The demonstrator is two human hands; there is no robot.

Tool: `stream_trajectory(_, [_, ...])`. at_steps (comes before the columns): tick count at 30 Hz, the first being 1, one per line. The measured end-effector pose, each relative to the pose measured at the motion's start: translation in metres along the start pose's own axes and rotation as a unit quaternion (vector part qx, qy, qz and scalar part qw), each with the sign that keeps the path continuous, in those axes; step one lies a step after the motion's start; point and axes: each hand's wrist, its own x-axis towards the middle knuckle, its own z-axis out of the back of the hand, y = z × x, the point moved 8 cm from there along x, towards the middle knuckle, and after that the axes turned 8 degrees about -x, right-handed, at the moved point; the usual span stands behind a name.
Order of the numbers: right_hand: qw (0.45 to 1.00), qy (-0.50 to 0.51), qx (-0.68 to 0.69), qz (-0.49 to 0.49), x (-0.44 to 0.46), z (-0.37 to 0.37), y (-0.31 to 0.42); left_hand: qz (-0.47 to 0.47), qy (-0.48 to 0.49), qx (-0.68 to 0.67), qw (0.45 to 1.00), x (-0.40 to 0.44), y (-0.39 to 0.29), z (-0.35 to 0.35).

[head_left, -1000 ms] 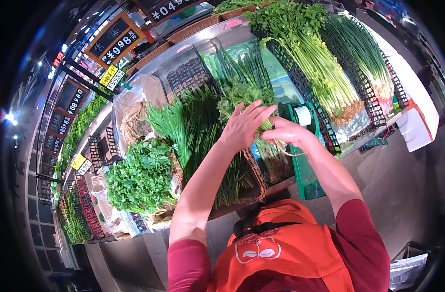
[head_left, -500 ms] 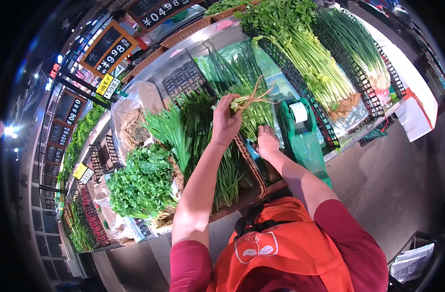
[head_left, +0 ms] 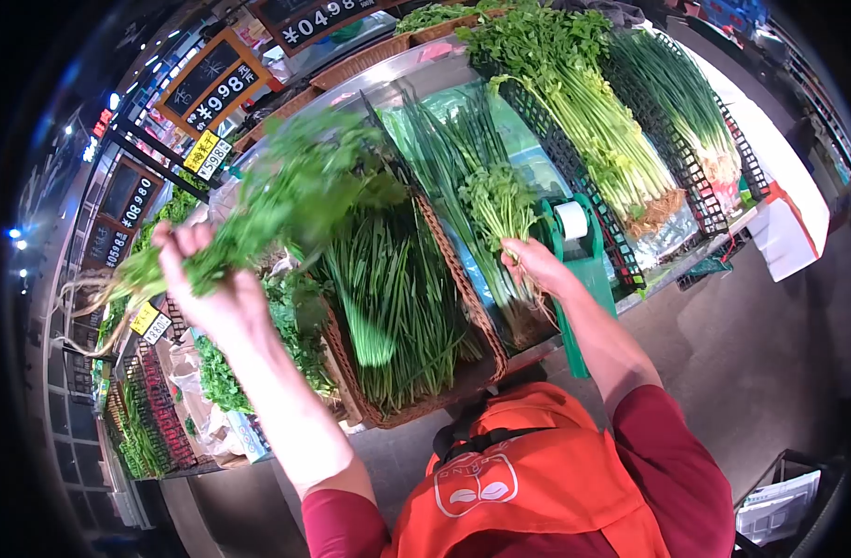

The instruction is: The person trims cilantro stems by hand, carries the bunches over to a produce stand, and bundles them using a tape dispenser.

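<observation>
My left hand (head_left: pixel 223 293) is closed around a leafy bunch of coriander (head_left: pixel 305 177), raised over the left side of the display. Its long pale roots stick out to the left, and its leaves are blurred by motion. Over at the right, my right hand (head_left: pixel 540 267) grips the stems of a smaller coriander bunch (head_left: pixel 500 205), which lies leaves-up over the long green onions (head_left: pixel 444 139). Between my hands stands a wicker basket (head_left: pixel 463 293) of flat green chives (head_left: pixel 407 298). Beneath my left forearm is a pile of leafy greens (head_left: pixel 295 316).
A green tape dispenser (head_left: pixel 584 270) with a white roll stands just right of my right hand. Black crates of celery (head_left: pixel 611 139) and spring onions (head_left: pixel 677 112) are beyond it. Price boards (head_left: pixel 212 84) and a yellow tag (head_left: pixel 149 321) line the left.
My left hand has swung left and down, lifting the coriander bunch away from the middle. My right hand has shifted slightly right and now holds a smaller bunch by its stems.
</observation>
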Motion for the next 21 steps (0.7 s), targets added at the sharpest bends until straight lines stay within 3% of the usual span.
stream_trajectory(2, [0.998, 0.009, 0.058, 0.016, -0.012, -0.002, 0.018, 0.061, 0.117, 0.001, 0.991, 0.007, -0.008, 0.011])
stream_trajectory(4, [0.997, 0.026, 0.064, 0.022, -0.018, -0.004, 0.027, 0.125, 0.042, 0.068, 0.989, -0.020, 0.010, 0.020])
stream_trajectory(5, [0.997, 0.037, 0.067, 0.023, -0.022, -0.007, 0.031, 0.182, 0.098, 0.110, 0.972, -0.037, 0.025, 0.017])
stream_trajectory(6, [0.996, 0.034, 0.069, 0.040, -0.031, -0.011, 0.040, 0.223, -0.041, 0.226, 0.947, -0.067, 0.030, 0.020])
stream_trajectory(7, [0.996, 0.050, 0.051, 0.054, -0.034, -0.015, 0.045, 0.384, 0.017, 0.026, 0.923, -0.080, 0.064, 0.044])
stream_trajectory(9, [0.994, 0.080, -0.001, 0.080, -0.038, -0.022, 0.051, 0.399, -0.057, 0.173, 0.899, -0.102, 0.086, 0.069])
stream_trajectory(11, [0.987, 0.109, -0.067, 0.102, -0.042, -0.027, 0.055, 0.475, 0.002, 0.248, 0.844, -0.124, 0.106, 0.076])
stream_trajectory(14, [0.985, 0.059, -0.139, 0.083, -0.069, -0.040, 0.070, 0.463, 0.083, 0.323, 0.821, -0.144, 0.110, 0.055])
stream_trajectory(15, [0.979, 0.090, -0.164, 0.078, -0.081, -0.050, 0.077, 0.356, 0.236, 0.351, 0.834, -0.144, 0.114, 0.037])
stream_trajectory(17, [0.923, 0.137, -0.276, 0.230, -0.098, -0.072, 0.101, 0.269, 0.404, 0.337, 0.806, -0.157, 0.115, 0.002])
stream_trajectory(18, [0.880, 0.160, -0.328, 0.303, -0.109, -0.083, 0.108, 0.214, 0.472, 0.391, 0.761, -0.162, 0.111, -0.018])
stream_trajectory(20, [0.922, 0.256, -0.177, 0.231, -0.124, -0.082, 0.092, 0.088, 0.562, 0.433, 0.699, -0.178, 0.116, -0.042])
stream_trajectory(21, [0.938, 0.281, -0.024, 0.201, -0.133, -0.082, 0.085, 0.091, 0.580, 0.416, 0.695, -0.179, 0.121, -0.041])
